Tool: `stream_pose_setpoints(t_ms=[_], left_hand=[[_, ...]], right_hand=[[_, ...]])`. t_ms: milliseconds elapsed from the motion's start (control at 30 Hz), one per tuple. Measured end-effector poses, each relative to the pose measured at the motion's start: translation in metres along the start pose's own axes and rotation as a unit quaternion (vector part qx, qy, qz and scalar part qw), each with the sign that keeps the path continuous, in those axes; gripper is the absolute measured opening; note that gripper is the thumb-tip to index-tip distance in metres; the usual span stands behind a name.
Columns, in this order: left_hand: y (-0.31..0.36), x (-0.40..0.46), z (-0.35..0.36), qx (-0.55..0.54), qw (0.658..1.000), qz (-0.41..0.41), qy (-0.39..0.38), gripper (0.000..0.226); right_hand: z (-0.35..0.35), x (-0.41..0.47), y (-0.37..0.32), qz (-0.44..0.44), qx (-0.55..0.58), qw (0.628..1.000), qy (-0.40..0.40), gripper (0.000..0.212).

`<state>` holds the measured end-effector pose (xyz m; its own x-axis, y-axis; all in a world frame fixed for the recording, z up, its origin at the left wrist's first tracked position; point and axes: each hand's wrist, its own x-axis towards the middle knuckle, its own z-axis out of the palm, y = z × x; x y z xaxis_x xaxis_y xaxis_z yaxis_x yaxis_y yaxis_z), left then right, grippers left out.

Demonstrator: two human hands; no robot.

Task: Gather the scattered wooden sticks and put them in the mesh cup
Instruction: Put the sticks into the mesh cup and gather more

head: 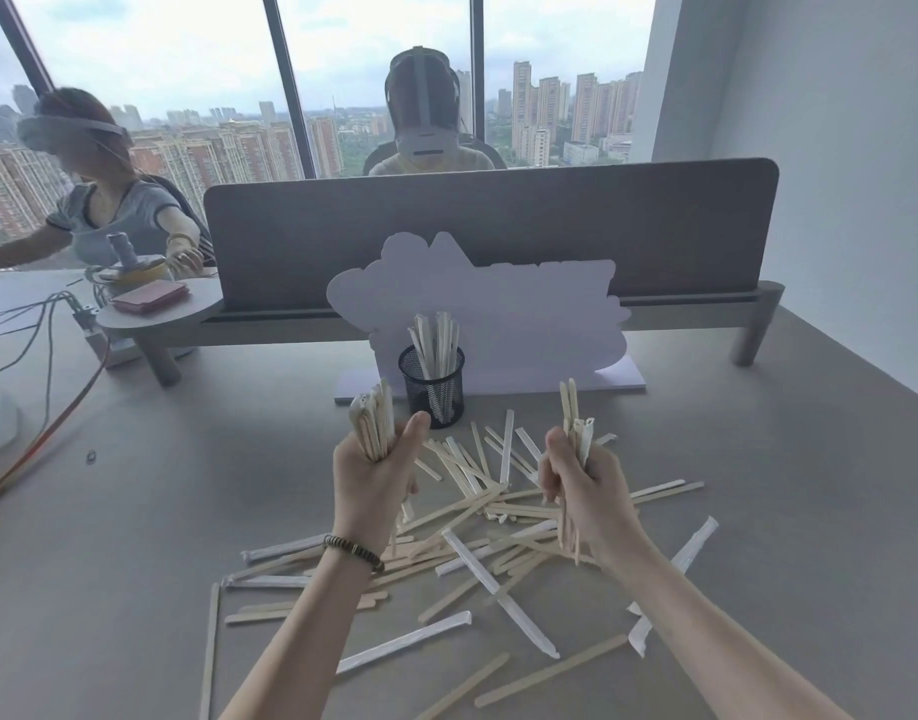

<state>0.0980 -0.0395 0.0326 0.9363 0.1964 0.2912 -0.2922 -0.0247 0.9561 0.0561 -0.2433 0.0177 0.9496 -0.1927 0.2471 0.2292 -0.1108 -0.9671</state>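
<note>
A black mesh cup (pixel 432 392) stands on the grey desk with several wooden sticks (pixel 435 340) upright in it. My left hand (pixel 374 478) is shut on a bundle of sticks (pixel 372 426), raised just left of the cup. My right hand (pixel 584 493) grips another bundle of sticks (pixel 576 423), some in white paper wrappers, to the cup's right. Under and between both hands lies a scattered pile of loose sticks (pixel 477 522) and wrapped ones on the desk.
A white cut-out board (pixel 498 314) stands behind the cup, against a grey desk divider (pixel 498 226). Cables (pixel 41 356) and a round side shelf (pixel 161 309) are at the left. Two people sit beyond the divider.
</note>
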Motion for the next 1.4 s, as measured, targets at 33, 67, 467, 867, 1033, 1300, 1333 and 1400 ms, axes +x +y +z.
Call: stream_pose_setpoints(t_ms=[33, 67, 467, 867, 1033, 1300, 1333, 1400], left_hand=[[-0.002, 0.000, 0.000, 0.003, 1.000, 0.006, -0.012, 0.043], [-0.004, -0.001, 0.001, 0.014, 1.000, 0.009, -0.024, 0.040], [-0.009, -0.001, 0.005, 0.023, 1.000, -0.012, -0.013, 0.045], [0.002, 0.013, -0.001, -0.035, 0.998, -0.059, 0.001, 0.048], [0.023, 0.055, -0.007, -0.150, 0.981, -0.118, 0.038, 0.044], [0.044, 0.117, -0.008, -0.209, 0.970, -0.071, 0.099, 0.037], [0.046, 0.122, -0.007, -0.209, 0.968, -0.077, 0.115, 0.039], [0.045, 0.133, -0.007, -0.202, 0.963, -0.094, 0.150, 0.039]], right_hand=[[0.000, 0.001, 0.004, -0.005, -0.014, 1.000, -0.007, 0.066], [-0.001, 0.001, 0.006, -0.006, -0.030, 0.999, -0.017, 0.063], [0.004, -0.002, -0.006, -0.015, 0.004, 0.999, -0.033, 0.046], [0.005, 0.014, -0.028, 0.004, 0.037, 0.999, -0.003, 0.061], [0.009, 0.064, -0.059, 0.019, 0.164, 0.986, -0.023, 0.031], [0.059, 0.152, -0.069, 0.054, 0.156, 0.986, -0.027, 0.024], [0.066, 0.161, -0.066, 0.056, 0.135, 0.989, -0.026, 0.023], [0.079, 0.174, -0.056, 0.069, 0.109, 0.991, -0.032, 0.023]])
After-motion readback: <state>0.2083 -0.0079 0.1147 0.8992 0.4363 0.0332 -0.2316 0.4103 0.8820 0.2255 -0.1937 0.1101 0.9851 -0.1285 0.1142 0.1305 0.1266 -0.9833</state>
